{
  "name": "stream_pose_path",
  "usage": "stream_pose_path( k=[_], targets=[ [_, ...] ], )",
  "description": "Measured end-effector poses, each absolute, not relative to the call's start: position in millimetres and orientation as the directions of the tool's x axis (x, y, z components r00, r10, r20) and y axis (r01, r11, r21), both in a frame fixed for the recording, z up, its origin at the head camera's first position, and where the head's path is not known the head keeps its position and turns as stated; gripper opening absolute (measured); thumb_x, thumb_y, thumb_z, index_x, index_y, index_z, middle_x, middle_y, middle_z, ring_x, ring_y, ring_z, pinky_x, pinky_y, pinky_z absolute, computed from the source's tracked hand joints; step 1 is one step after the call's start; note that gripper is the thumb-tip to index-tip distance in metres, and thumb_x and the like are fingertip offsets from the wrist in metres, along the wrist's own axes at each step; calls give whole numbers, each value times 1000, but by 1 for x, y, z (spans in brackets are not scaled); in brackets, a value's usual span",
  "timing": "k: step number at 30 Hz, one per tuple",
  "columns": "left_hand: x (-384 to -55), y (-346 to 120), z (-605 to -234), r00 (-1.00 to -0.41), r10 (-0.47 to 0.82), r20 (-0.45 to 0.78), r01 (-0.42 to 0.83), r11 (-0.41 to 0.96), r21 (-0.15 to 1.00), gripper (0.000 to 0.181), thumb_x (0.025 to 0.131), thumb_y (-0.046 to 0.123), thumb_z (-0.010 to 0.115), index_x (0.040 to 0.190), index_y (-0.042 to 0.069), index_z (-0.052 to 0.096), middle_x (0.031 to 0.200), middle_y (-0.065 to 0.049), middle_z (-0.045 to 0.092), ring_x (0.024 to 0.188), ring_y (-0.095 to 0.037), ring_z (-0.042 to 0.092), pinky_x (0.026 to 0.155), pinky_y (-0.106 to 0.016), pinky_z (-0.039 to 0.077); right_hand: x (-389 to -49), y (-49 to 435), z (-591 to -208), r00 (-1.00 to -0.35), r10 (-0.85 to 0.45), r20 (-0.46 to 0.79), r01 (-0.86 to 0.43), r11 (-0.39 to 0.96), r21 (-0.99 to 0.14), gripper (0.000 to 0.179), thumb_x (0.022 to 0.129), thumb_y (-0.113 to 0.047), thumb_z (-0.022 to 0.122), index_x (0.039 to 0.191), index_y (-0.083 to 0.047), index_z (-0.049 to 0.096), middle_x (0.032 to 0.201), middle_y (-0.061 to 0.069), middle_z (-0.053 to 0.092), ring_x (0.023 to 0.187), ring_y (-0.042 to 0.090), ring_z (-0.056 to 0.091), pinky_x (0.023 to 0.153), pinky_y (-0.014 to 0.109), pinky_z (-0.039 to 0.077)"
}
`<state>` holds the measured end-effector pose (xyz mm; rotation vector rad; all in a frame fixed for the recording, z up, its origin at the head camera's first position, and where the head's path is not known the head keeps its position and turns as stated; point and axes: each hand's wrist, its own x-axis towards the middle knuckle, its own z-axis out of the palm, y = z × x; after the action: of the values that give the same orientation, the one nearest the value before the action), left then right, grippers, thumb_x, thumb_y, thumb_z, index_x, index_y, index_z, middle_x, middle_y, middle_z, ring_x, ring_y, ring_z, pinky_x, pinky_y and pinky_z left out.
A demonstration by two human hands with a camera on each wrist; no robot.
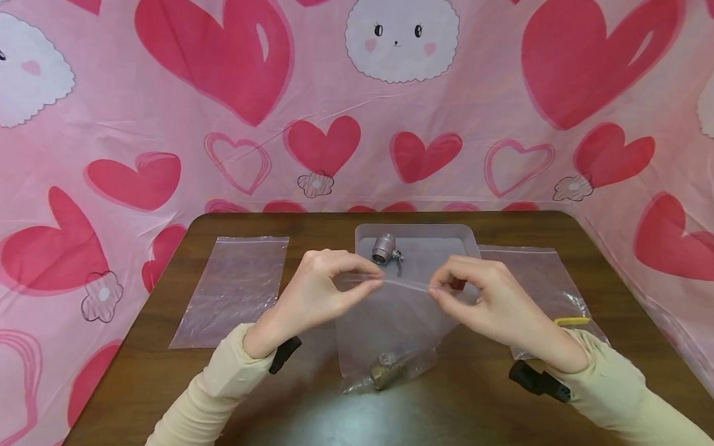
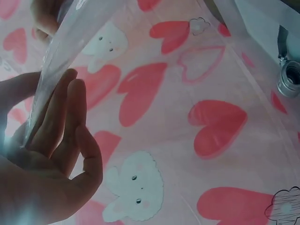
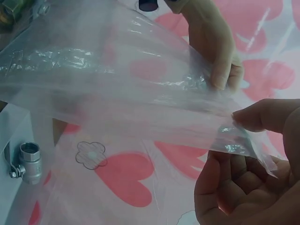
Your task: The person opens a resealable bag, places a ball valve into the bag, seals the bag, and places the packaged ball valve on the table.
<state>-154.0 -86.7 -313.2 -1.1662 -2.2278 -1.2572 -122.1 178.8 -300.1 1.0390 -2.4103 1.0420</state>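
A clear zip bag (image 1: 390, 323) hangs upright between both hands. My left hand (image 1: 324, 286) pinches its top edge between thumb and fingers. The right hand (image 1: 483, 297) pinches the same edge farther right, with the bag's corner between thumb and fingers in the right wrist view. At the bottom of the bag lies a brass-coloured valve (image 1: 388, 373), its lower end close over the table. Behind the bag, a silver metal valve (image 1: 384, 248) with a small lever sits in a pale plastic tray (image 1: 416, 229). The bag hides part of the tray.
A flat zip bag (image 1: 235, 286) lies on the brown table (image 1: 317, 434) at the left. Another flat bag (image 1: 524, 269) lies at the right, partly behind the right forearm, with a yellow handle (image 1: 573, 321) showing there. A pink heart-patterned cloth (image 1: 352, 98) hangs behind the table.
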Motion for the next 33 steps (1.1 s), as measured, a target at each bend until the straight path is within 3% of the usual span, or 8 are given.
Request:
stream_pose_path(
  k=[10,22,33],
  targets=[
    [-154,-84,-313,-622,515,590,771,270,577,8,81,10,81,88,14,78,84,4,76,76,1,68,71,-25,58,-125,168,-302,-635,-533,559,-772,426,-472,25,80,1,78,93,-20,70,80,-11,63,74,1,52,68,16,46],
    [-153,-79,-310,-645,543,537,733,240,637,7,83,11,79,89,14,77,85,5,76,79,2,69,74,-19,57,-125,164,-298,-669,-537,513,-743,470,-477,21,82,-4,76,87,-22,69,79,-15,60,74,-2,52,65,17,48],
    [-152,-76,-312,-631,546,551,742,218,634,3,85,11,76,85,14,77,81,5,75,76,2,66,71,-20,56,-130,153,-306,-608,-526,594,-794,401,-457,22,80,-1,79,88,-20,71,76,-11,60,72,-1,53,67,15,47]
  ],
)
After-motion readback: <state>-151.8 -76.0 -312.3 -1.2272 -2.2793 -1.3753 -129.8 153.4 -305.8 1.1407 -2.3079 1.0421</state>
